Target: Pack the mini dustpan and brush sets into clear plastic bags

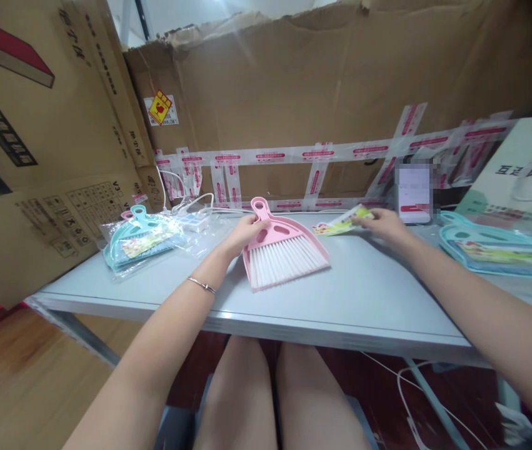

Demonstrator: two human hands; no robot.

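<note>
A pink dustpan [322, 251] lies on the table with a pink hand brush [289, 257] set in it, white bristles toward me. My left hand [247, 234] is closed around its left side near the handle, thumb on top. To the right, my right hand [381, 225] pinches the end of a yellow-green printed card [341, 223], which is held just above or against the tabletop. At the left, a turquoise dustpan set [139, 237] lies in clear plastic with a similar card. Another turquoise dustpan set [495, 244] with a card is on the right.
A large taped cardboard box [270, 94] stands behind the grey table [341, 312], and another box [59, 125] is on the left. A phone [414, 194] leans upright at the back. A printed bag [523, 169] stands at right. White cables [185, 197] run along the back.
</note>
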